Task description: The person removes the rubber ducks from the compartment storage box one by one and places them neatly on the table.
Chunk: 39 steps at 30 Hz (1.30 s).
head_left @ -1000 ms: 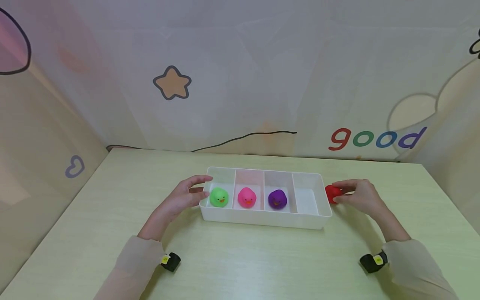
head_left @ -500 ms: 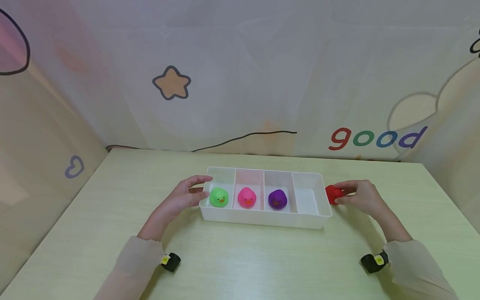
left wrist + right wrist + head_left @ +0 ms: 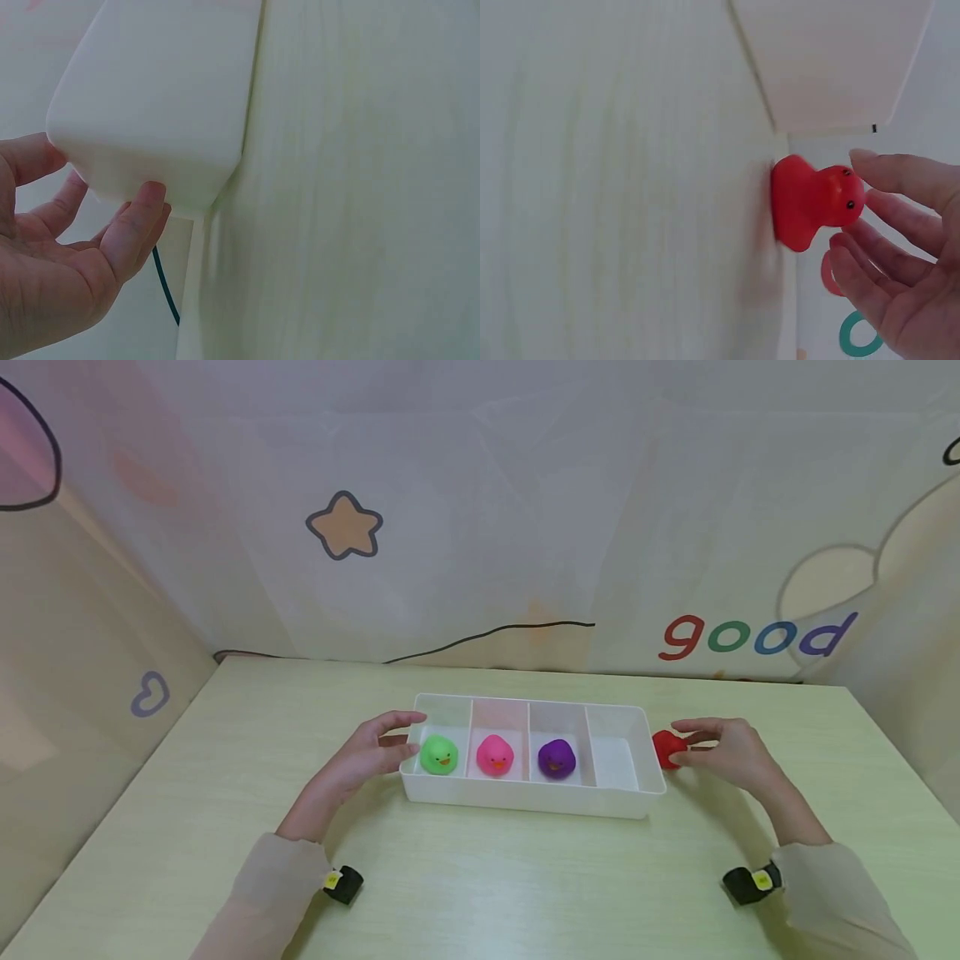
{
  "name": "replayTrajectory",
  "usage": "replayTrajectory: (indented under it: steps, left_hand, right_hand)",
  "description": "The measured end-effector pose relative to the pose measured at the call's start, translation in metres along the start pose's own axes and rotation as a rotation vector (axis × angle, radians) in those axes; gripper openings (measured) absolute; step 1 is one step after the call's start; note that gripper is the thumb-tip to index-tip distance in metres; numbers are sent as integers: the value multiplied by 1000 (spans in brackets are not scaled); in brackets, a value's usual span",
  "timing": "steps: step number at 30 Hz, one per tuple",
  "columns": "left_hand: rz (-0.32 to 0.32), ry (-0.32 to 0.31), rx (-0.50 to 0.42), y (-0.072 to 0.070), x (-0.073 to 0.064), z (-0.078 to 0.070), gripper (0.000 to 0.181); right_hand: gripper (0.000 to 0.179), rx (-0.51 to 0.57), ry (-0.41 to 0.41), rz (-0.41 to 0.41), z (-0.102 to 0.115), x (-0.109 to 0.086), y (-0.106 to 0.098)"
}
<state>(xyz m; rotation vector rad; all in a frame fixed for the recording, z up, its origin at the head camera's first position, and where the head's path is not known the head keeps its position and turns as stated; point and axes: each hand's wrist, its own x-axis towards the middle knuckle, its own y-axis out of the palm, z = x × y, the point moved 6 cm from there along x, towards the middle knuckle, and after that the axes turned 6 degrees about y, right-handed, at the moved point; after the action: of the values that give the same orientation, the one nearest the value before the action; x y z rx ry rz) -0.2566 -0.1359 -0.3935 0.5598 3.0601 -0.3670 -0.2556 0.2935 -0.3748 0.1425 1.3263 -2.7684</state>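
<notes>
A white divided box [image 3: 525, 797] stands on the table, its compartments side by side. Green [image 3: 438, 755], pink [image 3: 495, 755] and purple [image 3: 557, 759] toy ducks sit in the three left compartments. At the box's left end is my left hand [image 3: 367, 747]; its spread fingertips [image 3: 152, 193] touch the end wall without wrapping round it. Just past the right end a red toy duck [image 3: 810, 199] rests upright on the table. My right hand [image 3: 731, 752] is beside it, thumb and fingers loosely spread about the duck's head; whether they touch it I cannot tell.
The light wood table [image 3: 510, 877] ends at the back against a printed cloth [image 3: 480, 527] with a star and the word "good". Side cloths hang left and right. In the left wrist view a dark cord [image 3: 166, 285] hangs beyond the table edge.
My right hand has drawn back very slightly to the right from the red toy duck. The left hand, the box and the ducks stay in place.
</notes>
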Motion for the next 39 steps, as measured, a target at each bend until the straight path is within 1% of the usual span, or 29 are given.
replayTrajectory:
  steps: [7, 11, 15, 18, 22, 25, 31, 39]
  left_hand:
    - [-14, -22, 20, 0, -1, 1, 45]
    - [-15, -31, 27, 0, -1, 1, 45]
    - [-14, -29, 29, 0, -2, 1, 45]
    - [-11, -28, 24, 1, -2, 1, 45]
    - [-5, -23, 12, 2, -2, 2, 45]
    - [-1, -16, 5, 2, -2, 1, 45]
    - [-9, -10, -3, 2, -2, 0, 45]
    - [-14, -1, -8, 1, -1, 1, 46]
  right_hand:
    - [52, 89, -78, -86, 18, -12, -9]
    - [54, 141, -110, -107, 33, -19, -10]
    - [51, 193, -157, -115, 52, -27, -8]
    - [49, 223, -188, -109, 65, -30, -4]
    - [50, 258, -196, -75, 76, -32, 3]
    - [50, 264, -205, -63, 83, -32, 7]
    - [48, 261, -250, -53, 94, -31, 17]
    - [46, 273, -260, 1, 108, -29, 33]
